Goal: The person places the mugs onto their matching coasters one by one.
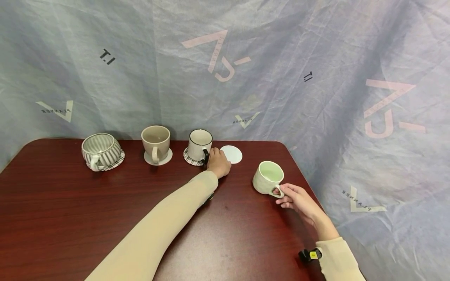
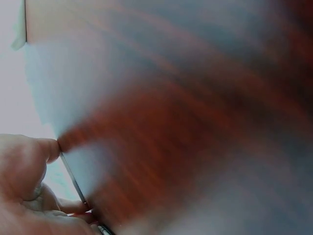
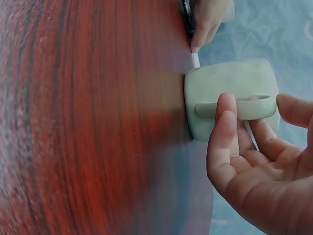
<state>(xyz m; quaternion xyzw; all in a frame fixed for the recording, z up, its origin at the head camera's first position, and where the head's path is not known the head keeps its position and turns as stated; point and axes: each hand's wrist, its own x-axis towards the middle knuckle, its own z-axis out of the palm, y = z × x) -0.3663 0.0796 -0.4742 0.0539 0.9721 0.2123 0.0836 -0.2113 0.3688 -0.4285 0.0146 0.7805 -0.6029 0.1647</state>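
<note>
My right hand (image 1: 297,199) grips the handle of a pale green mug (image 1: 261,181), which stands upright near the table's right side. In the right wrist view, the thumb is at the top of the mug handle (image 3: 261,108) and fingers curl about its loop. Farther back, my left hand (image 1: 218,164) holds the near left edge of a round white coaster (image 1: 233,153) between thumb and fingers. The left wrist view has that coaster edge-on between thumb and fingertips. Close beside the left fingers, a white mug (image 1: 197,145) with a black handle stands on a checked coaster (image 1: 190,158).
Left along the back stand a beige mug (image 1: 152,140) on a pale coaster (image 1: 166,158) and a striped round cup (image 1: 110,150) on a patterned coaster (image 1: 120,158). A printed grey cloth (image 1: 274,50) hangs behind and right of the dark red table (image 1: 88,218).
</note>
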